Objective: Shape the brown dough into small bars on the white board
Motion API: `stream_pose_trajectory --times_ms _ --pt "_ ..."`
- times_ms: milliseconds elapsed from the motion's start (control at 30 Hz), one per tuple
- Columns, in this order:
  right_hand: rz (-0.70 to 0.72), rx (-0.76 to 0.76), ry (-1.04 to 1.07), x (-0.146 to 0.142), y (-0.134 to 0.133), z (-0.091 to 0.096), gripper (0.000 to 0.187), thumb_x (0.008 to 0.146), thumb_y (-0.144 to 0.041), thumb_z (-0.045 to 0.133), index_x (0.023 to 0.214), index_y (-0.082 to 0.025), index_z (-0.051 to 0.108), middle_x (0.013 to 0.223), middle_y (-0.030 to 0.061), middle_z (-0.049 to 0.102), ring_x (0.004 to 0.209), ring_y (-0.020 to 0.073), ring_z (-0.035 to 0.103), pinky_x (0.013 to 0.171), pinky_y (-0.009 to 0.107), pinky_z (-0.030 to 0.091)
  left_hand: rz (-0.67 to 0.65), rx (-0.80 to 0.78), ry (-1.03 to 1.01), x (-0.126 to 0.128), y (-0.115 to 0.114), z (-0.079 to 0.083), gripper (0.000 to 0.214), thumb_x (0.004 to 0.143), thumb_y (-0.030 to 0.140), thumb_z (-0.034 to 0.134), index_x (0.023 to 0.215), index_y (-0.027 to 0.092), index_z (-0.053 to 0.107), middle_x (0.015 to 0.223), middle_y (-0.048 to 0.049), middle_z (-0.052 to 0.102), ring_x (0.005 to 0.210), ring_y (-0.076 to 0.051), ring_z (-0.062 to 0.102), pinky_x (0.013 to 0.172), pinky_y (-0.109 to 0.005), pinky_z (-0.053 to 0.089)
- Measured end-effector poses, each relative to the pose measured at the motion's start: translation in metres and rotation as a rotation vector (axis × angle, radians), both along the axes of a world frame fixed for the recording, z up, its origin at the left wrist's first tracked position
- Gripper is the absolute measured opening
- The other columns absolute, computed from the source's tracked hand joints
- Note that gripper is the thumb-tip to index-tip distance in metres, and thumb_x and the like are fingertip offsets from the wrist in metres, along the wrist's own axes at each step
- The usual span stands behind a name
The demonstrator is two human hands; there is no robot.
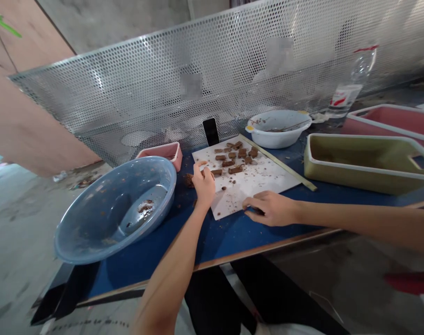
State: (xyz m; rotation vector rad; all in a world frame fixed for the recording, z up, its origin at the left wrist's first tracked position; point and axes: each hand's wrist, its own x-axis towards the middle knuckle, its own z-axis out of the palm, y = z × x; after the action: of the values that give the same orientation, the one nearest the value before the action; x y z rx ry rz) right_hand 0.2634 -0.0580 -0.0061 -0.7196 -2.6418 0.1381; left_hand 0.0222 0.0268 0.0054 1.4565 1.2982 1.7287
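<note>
The left hand (204, 184) is over the left edge of a white board (268, 179), its fingers bent and partly spread; whether it grips anything I cannot tell. The right hand (273, 209) is curled low at the board's near edge, fingers drawn in toward the thumb. Something dark shows beneath its fingers, but whether that is a held piece or shadow I cannot tell.

Just beside the left hand, a rough brown lump (188, 180) sits on the blue table (219, 242), off the board's left side. The brown pieces (235, 169), mostly short and blocky, lie in loose rows on the far half of the board, and crumbs are scattered over the nearer part. A pale yellow strip (279, 163) runs along the board's right side, and a phone (211, 132) stands tilted at its far edge.

To the left is a large blue basin (96, 214) with wet brown residue in its bottom; a small pink box (177, 157) is behind it. Past the strip are a white basin (278, 140) smeared with brown, a green box (354, 180), a red box (396, 118) and a clear bottle (346, 95). A perforated metal panel (145, 83) stands along the back.
</note>
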Motion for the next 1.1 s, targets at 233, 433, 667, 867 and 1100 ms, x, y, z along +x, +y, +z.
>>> stream_pose_trajectory --times_ms 233,433,667,867,1100 --pt "0.261 0.154 -0.134 -0.005 0.011 0.006 0.034 0.115 -0.033 0.043 0.134 -0.012 0.063 0.105 0.0133 0.077 0.095 0.0265 0.068 0.090 0.040 0.050 0.012 0.000 0.032 -0.001 0.002 0.000 0.015 0.098 0.021 0.053 0.110 0.022 0.061 0.054 0.0078 0.054 0.049 -0.015 0.053 0.053 -0.026 0.037" --pt "0.242 0.126 -0.135 -0.031 0.017 0.006 0.037 0.115 -0.048 0.047 0.123 -0.016 0.063 0.117 0.0148 0.067 0.104 0.0293 0.057 0.096 0.044 0.045 0.008 0.010 0.049 0.002 0.001 0.000 0.014 0.100 0.023 0.053 0.111 0.022 0.061 0.052 0.0087 0.053 0.046 -0.013 0.048 0.052 -0.026 0.035" --pt "0.232 0.127 -0.112 -0.040 0.025 -0.002 0.044 0.117 -0.056 0.039 0.125 -0.017 0.059 0.117 0.0119 0.063 0.104 0.0283 0.051 0.095 0.044 0.036 0.091 0.021 0.030 -0.003 0.003 0.006 0.017 0.097 0.023 0.051 0.110 0.023 0.061 0.053 0.0076 0.055 0.045 -0.015 0.050 0.051 -0.027 0.037" --pt "0.163 0.256 -0.064 -0.043 0.027 -0.003 0.035 0.116 -0.048 0.048 0.126 -0.018 0.060 0.116 0.0113 0.064 0.105 0.0284 0.051 0.093 0.042 0.032 0.122 0.018 0.020 -0.004 0.006 0.010 0.018 0.093 0.021 0.050 0.108 0.022 0.061 0.054 0.0068 0.056 0.049 -0.017 0.054 0.054 -0.028 0.040" --pt "-0.076 0.207 0.271 -0.020 0.019 -0.004 0.029 0.119 -0.040 0.035 0.119 -0.020 0.055 0.107 0.0101 0.067 0.099 0.0267 0.053 0.094 0.044 0.033 0.084 0.066 0.086 -0.003 0.006 0.006 0.018 0.095 0.023 0.050 0.109 0.022 0.061 0.054 0.0073 0.055 0.049 -0.017 0.054 0.057 -0.029 0.041"
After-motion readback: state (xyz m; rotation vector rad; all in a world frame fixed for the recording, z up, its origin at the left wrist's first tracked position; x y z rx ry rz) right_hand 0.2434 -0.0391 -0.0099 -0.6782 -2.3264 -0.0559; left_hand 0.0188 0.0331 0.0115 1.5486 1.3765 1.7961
